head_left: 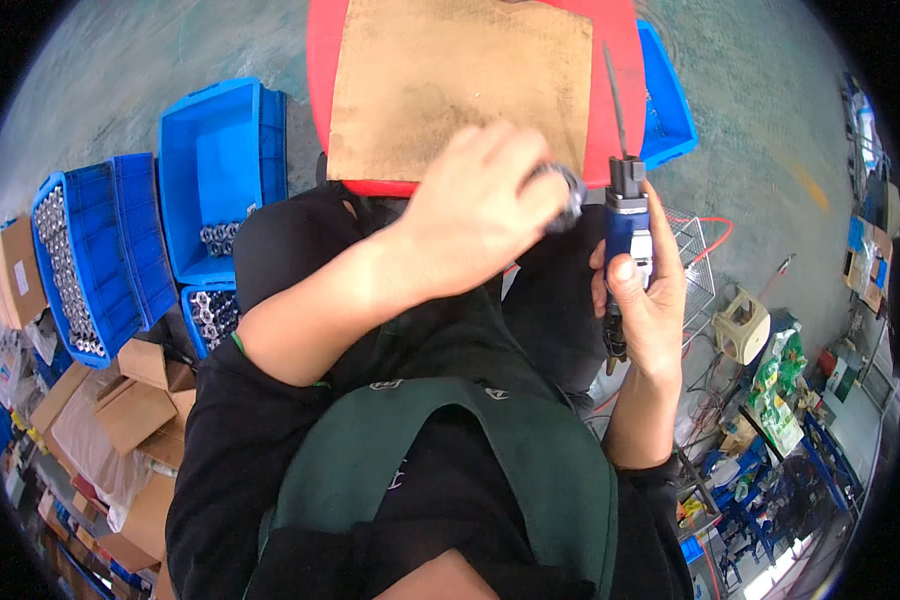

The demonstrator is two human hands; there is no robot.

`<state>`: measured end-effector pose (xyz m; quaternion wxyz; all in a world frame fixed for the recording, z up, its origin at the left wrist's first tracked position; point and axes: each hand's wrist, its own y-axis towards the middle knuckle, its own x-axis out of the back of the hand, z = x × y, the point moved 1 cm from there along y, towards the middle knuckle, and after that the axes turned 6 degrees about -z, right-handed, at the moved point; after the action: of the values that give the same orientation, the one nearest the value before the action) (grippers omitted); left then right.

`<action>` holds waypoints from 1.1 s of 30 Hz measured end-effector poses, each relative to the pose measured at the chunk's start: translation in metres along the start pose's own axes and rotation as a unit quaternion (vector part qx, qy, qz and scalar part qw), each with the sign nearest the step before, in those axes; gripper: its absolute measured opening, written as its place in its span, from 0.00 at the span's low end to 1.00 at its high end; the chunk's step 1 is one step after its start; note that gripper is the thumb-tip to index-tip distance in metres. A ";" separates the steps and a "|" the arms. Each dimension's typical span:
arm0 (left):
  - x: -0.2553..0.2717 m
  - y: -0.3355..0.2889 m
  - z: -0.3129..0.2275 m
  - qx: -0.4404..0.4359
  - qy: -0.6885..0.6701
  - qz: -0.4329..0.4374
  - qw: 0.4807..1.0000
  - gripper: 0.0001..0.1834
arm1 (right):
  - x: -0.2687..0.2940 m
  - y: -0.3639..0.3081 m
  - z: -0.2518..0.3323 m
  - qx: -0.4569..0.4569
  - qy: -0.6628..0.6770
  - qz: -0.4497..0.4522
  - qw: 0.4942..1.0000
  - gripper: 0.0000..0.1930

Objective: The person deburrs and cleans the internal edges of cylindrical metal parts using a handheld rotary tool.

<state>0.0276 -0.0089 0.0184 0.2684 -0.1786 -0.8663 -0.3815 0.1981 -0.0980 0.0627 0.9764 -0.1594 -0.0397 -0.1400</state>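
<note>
My left hand reaches across in front of me, its fingers closed around a small dark metal part with a rounded, ring-like edge. Most of that part is hidden by the fingers. In my right hand is a blue handheld air tool, held upright with a long thin file-like blade pointing away from me. The part and the tool are close together but apart. Beyond my hands is a red round-edged stool top, with a stained sheet of brown cardboard lying on it.
On the left are a blue bin with a few metal parts and a tilted blue bin beside many stacked parts. Cardboard boxes lie lower left. At right are a wire basket, a red hose and a beige stool.
</note>
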 end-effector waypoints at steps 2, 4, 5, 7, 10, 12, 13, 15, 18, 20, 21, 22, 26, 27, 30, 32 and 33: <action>-0.009 -0.006 -0.012 -0.047 -0.009 0.029 0.998 0.17 | 0.003 -0.001 0.006 -0.041 -0.012 -0.025 0.999 0.37; -0.012 -0.009 -0.024 -0.088 -0.024 0.031 0.995 0.12 | 0.007 -0.003 0.005 -0.057 -0.015 -0.017 0.998 0.37; -0.012 -0.011 -0.029 -0.105 -0.030 0.034 0.994 0.11 | 0.009 -0.006 0.003 -0.082 -0.019 -0.011 0.996 0.36; -0.016 -0.017 -0.032 -0.117 -0.044 -0.024 0.992 0.10 | 0.009 -0.009 0.001 -0.079 -0.025 0.001 0.997 0.32; -0.019 -0.017 -0.036 -0.091 -0.050 -0.094 0.990 0.14 | 0.012 -0.014 0.003 -0.068 0.000 0.002 0.998 0.27; -0.020 -0.019 -0.037 -0.071 -0.043 -0.105 0.991 0.16 | 0.010 -0.017 0.004 -0.047 -0.019 0.006 0.999 0.28; -0.025 -0.022 -0.035 -0.017 -0.076 -0.044 0.996 0.21 | 0.010 -0.018 0.004 -0.031 -0.038 0.003 0.999 0.28; -0.020 -0.019 -0.032 0.038 -0.108 0.018 0.993 0.26 | 0.009 -0.017 0.007 -0.053 -0.042 0.004 0.998 0.30; -0.004 -0.011 -0.027 0.169 -0.348 0.182 0.904 0.37 | 0.009 -0.015 0.009 0.011 -0.133 -0.041 0.990 0.33; 0.001 -0.008 -0.021 0.197 -0.374 0.182 0.888 0.29 | 0.005 -0.011 0.018 0.007 -0.140 -0.039 0.989 0.33; 0.001 -0.008 -0.019 0.199 -0.375 0.166 0.890 0.25 | 0.003 -0.010 0.020 0.006 -0.147 -0.035 0.988 0.34; 0.002 -0.009 -0.018 0.217 -0.358 0.150 0.896 0.20 | 0.000 -0.009 0.018 0.015 -0.129 -0.056 0.990 0.37; 0.010 0.001 -0.008 0.229 -0.220 0.054 0.947 0.18 | 0.004 -0.009 0.020 0.027 -0.136 -0.033 0.990 0.47; 0.009 0.001 -0.004 0.199 -0.177 -0.004 0.964 0.19 | 0.005 -0.011 0.018 0.024 -0.136 -0.036 0.990 0.47; 0.014 0.001 0.004 0.106 0.007 -0.074 0.992 0.25 | 0.005 -0.017 0.009 -0.010 -0.040 -0.007 0.999 0.42; 0.013 0.000 0.004 0.106 0.050 -0.075 0.990 0.25 | 0.008 -0.022 -0.001 -0.028 -0.023 -0.007 0.999 0.38; 0.014 0.000 0.003 0.105 0.093 -0.079 0.987 0.26 | 0.008 -0.024 -0.005 -0.042 -0.007 -0.006 0.999 0.35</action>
<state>0.0160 -0.0047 0.0249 0.3342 -0.0440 -0.8841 -0.3236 0.1995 -0.1237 0.0664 0.9677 -0.2010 -0.0415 -0.1466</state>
